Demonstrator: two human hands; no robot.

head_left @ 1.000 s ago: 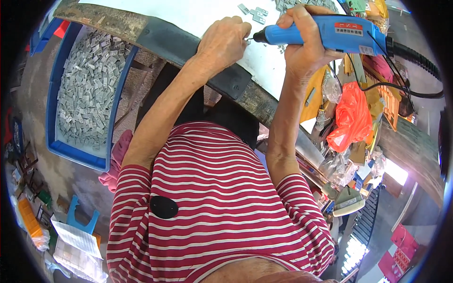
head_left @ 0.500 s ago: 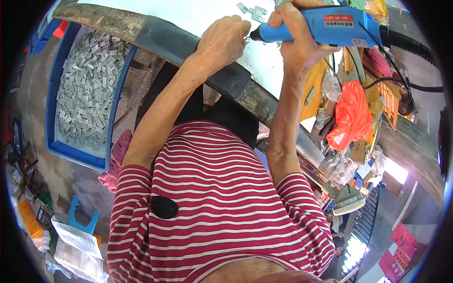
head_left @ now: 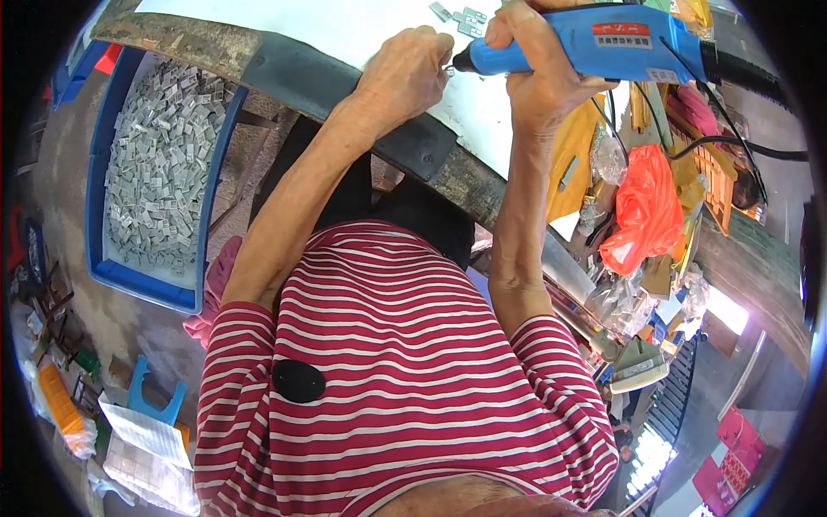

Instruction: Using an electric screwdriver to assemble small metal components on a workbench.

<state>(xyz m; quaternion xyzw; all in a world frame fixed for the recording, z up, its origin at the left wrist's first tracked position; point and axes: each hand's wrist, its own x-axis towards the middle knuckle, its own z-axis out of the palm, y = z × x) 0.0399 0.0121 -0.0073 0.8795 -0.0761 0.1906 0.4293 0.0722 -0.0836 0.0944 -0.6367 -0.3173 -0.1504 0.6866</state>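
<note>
My right hand is wrapped around a blue electric screwdriver, which lies nearly level with its dark nose pointing left. The tip of its bit reaches the fingers of my left hand. Those fingers are pinched together over the white work surface; whatever they hold is mostly hidden behind them. Just beyond the screwdriver's nose lie several small grey flat pieces. A thick black cable runs from the tool's rear end to the right.
A blue bin filled with small grey pieces stands left of the table. The table's worn edge crosses in front of me. Right of my arm are a red plastic bag, yellow-brown paper and loose cables.
Both hands and the screwdriver keep almost the same pose. The screwdriver appears very slightly further left; the rest of the view has shifted only a little.
</note>
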